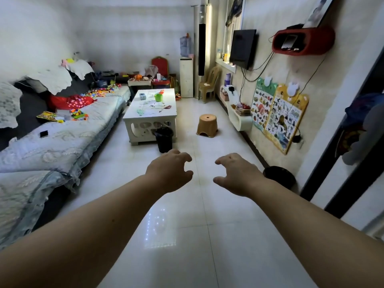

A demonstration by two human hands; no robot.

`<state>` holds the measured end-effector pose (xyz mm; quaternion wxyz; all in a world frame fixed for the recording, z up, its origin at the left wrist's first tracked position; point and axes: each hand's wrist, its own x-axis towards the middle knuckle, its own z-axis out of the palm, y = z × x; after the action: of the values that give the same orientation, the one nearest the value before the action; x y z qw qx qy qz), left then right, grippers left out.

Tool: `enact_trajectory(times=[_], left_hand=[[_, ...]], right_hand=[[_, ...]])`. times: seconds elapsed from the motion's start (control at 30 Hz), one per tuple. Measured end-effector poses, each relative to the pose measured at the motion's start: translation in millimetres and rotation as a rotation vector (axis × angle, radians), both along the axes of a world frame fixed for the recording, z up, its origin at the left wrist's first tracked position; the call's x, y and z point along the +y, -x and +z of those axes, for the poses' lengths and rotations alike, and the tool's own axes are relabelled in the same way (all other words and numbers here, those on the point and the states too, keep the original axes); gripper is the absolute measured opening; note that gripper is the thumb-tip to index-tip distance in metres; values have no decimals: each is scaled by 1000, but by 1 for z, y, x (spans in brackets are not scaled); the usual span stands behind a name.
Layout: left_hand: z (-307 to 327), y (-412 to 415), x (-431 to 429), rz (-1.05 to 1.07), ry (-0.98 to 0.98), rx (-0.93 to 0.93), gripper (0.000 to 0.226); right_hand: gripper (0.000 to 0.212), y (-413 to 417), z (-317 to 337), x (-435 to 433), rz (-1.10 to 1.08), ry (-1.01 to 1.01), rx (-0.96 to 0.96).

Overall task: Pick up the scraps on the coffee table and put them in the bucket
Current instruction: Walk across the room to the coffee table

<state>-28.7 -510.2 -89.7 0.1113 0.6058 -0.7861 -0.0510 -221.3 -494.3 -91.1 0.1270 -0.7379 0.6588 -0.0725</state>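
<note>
A white coffee table stands in the middle of the room, several steps ahead of me. Small scraps of paper and wrappers lie scattered over its top, beside a green cup and a grey cup. A black bucket stands on the floor against the table's near right corner. My left hand and my right hand are stretched out over the floor, well short of the table. Both hold nothing, with fingers curled and apart.
A long sofa with toys and a phone runs along the left. A brown plastic stool sits on the floor right of the table. A second dark bin stands by the right wall. White tiled floor lies between me and the table.
</note>
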Motion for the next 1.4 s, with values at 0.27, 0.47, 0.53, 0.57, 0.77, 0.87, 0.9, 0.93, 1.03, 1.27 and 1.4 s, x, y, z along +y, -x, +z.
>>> enact_trajectory(times=[0.27, 0.47, 0.53, 0.57, 0.77, 0.87, 0.9, 0.93, 1.03, 1.27, 1.4], left_hand=[[3, 47, -156, 14, -5, 36, 47], [-11, 47, -279, 4, 7, 31, 47], [-18, 44, -329, -13, 11, 24, 47], [-21, 42, -351, -18, 8, 24, 47], [-19, 27, -502, -44, -72, -3, 49], [-19, 31, -577, -50, -75, 7, 49], [-19, 34, -597, -53, -79, 21, 48], [-21, 39, -619, -59, -85, 36, 48], [-33, 58, -688, -73, -105, 50, 47], [-39, 103, -861, -38, -121, 88, 44], [-36, 120, -946, 10, -116, 88, 44]], right_hand=[[57, 41, 3, -163, 20, -41, 23], [57, 39, -12, -284, 18, -57, 35], [56, 34, -17, -334, 4, -50, 37], [55, 31, -20, -355, -1, -52, 35], [55, 12, -20, -502, -69, -58, -9], [55, 14, -19, -567, -107, -68, -26], [55, 16, -20, -585, -112, -77, -24], [55, 19, -21, -606, -112, -84, -18], [55, 34, -28, -672, -125, -73, -20], [57, 84, -30, -847, -60, -43, -13], [51, 105, -25, -942, -25, -66, -13]])
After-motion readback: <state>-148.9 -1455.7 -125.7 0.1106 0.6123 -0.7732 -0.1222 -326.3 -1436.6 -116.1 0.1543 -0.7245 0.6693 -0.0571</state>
